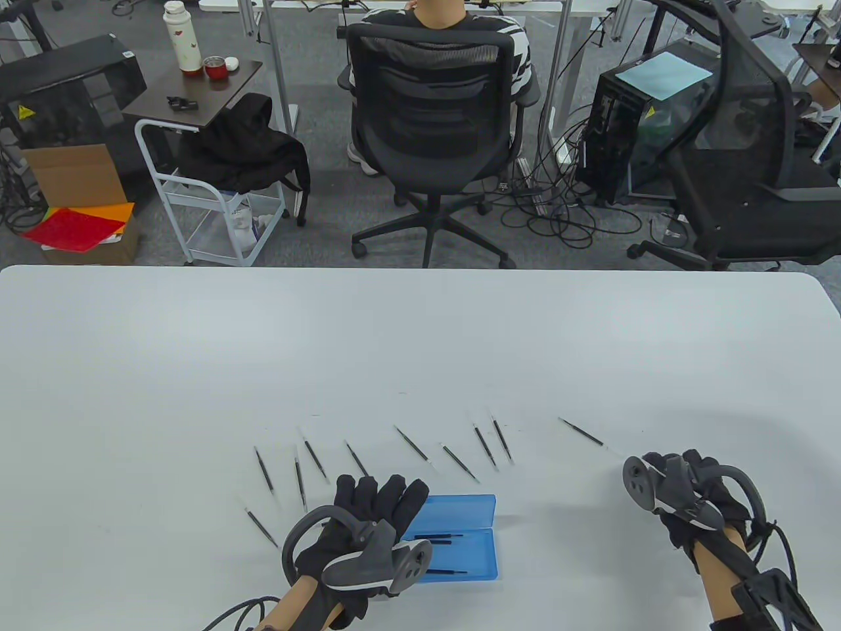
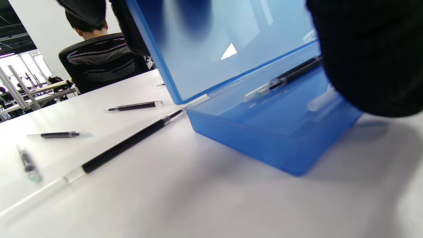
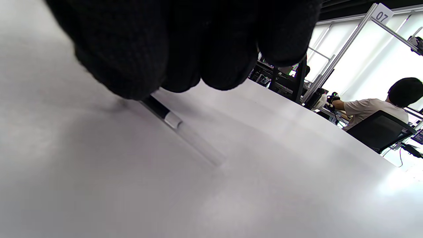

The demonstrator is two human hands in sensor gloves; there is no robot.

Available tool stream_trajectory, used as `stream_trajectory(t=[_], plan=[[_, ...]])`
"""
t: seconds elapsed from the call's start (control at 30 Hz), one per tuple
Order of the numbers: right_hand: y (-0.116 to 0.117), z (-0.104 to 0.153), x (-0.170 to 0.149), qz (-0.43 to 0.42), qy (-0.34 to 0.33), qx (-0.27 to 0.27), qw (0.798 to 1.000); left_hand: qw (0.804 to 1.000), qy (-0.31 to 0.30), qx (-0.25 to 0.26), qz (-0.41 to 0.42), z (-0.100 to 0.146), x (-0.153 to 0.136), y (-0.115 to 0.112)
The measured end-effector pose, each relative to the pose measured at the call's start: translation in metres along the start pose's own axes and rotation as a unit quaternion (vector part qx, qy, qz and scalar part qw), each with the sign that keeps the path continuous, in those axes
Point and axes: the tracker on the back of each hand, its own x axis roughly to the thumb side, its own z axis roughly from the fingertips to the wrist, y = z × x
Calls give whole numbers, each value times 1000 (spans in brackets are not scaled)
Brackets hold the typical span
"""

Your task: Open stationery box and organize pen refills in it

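The blue stationery box (image 1: 483, 555) lies open near the front edge, its lid (image 1: 466, 509) tipped back, with a few black pen refills (image 1: 447, 571) inside. My left hand (image 1: 378, 499) reaches over the box's left end with straight fingers against the lid. In the left wrist view the lid (image 2: 211, 43) stands up, my fingers show dark behind it, and one refill (image 2: 290, 74) lies in the base (image 2: 264, 142). My right hand (image 1: 657, 463) is at the near end of the rightmost loose refill (image 1: 583, 434). Its fingertips (image 3: 185, 49) pinch that refill (image 3: 162, 112) on the table.
Several loose refills (image 1: 414, 444) lie in a row on the white table (image 1: 420, 342) beyond the box, with more to the left (image 1: 264, 470). One refill (image 2: 129, 142) lies beside the box's corner. Behind the table a person sits in an office chair (image 1: 430, 98).
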Motion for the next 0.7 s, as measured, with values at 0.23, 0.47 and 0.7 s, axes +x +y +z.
stream_trajectory(t=[0.23, 0.47, 0.7], plan=[[4, -1, 3, 3, -5, 5, 1000, 1000, -1, 0, 1, 0, 0, 0], [4, -1, 4, -1, -11, 0, 1000, 1000, 0, 1, 0, 0, 0, 0], [6, -3, 2, -19, -11, 4, 1000, 1000, 0, 1, 0, 0, 0, 0]])
